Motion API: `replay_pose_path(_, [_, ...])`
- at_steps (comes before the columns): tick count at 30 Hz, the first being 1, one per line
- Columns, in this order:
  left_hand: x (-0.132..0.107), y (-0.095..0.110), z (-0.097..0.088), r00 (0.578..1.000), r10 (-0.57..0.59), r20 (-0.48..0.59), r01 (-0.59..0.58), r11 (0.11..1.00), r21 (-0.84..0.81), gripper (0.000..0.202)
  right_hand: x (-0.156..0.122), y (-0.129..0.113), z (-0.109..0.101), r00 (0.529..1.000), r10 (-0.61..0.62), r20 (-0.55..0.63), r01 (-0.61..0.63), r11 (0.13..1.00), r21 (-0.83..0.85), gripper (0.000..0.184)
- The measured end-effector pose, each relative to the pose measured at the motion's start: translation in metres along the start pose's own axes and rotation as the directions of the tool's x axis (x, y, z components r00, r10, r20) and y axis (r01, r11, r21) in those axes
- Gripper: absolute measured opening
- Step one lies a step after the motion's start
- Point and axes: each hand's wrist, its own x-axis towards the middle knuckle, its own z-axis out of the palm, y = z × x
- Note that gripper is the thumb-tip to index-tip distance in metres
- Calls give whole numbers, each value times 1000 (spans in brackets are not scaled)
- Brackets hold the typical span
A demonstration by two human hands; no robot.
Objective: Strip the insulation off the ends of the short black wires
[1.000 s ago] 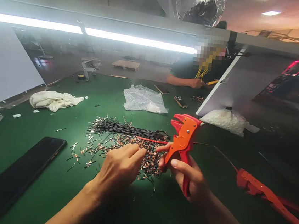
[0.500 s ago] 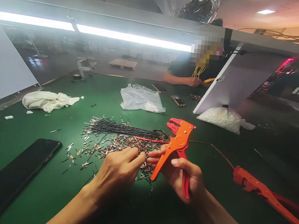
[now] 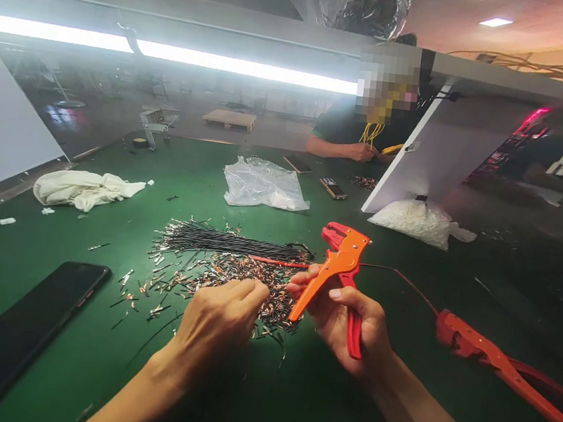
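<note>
Two hands: both being held low over the green table mat (image 3: 189,174), close together.
Right hand (image 3: 350,322): being wrapped round the red handle of the orange wire stripper (image 3: 339,261), so that's being gripped pretty solidly. The handles are being held spread apart, with the head pointing up and away.
Left hand (image 3: 220,315): fingertips being pinched together right over the pile of copper-tipped offcuts (image 3: 204,273). Whatever's being pinched is too small to make out.
Wires: black wires (image 3: 228,241) lying bundled just behind the pile, with a red wire (image 3: 279,262) along their near edge, toward the stripper.
Sides: phone (image 3: 28,325) lying near left, second red tool (image 3: 492,361) on the right, white cloth (image 3: 82,189) and plastic bag (image 3: 264,186) further back.
Across the table: yellow wires being handled by a co-worker's hand (image 3: 360,153).
</note>
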Motion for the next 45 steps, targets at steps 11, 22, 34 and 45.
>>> replay_pose_path(11, [2, -1, 0, 989, -59, -138, 53, 997, -49, 9, -3, 10, -5, 996, 70, 48, -51, 948, -313, 34])
replay_pose_path(22, [-1, 15, 3, 988, -110, -104, 101, 991, -90, 20, -4, 11, 5, 986, 131, 106, -116, 983, -143, 38])
replay_pose_path(34, [-1, 8, -2, 937, -174, -302, 104, 967, -234, 15, -10, 16, 9, 953, 146, 265, -112, 984, -141, 44])
replay_pose_path(45, [2, 14, -7, 926, -194, -324, 93, 949, -302, 22, -8, 30, 2, 853, 295, 429, -324, 946, -6, 36])
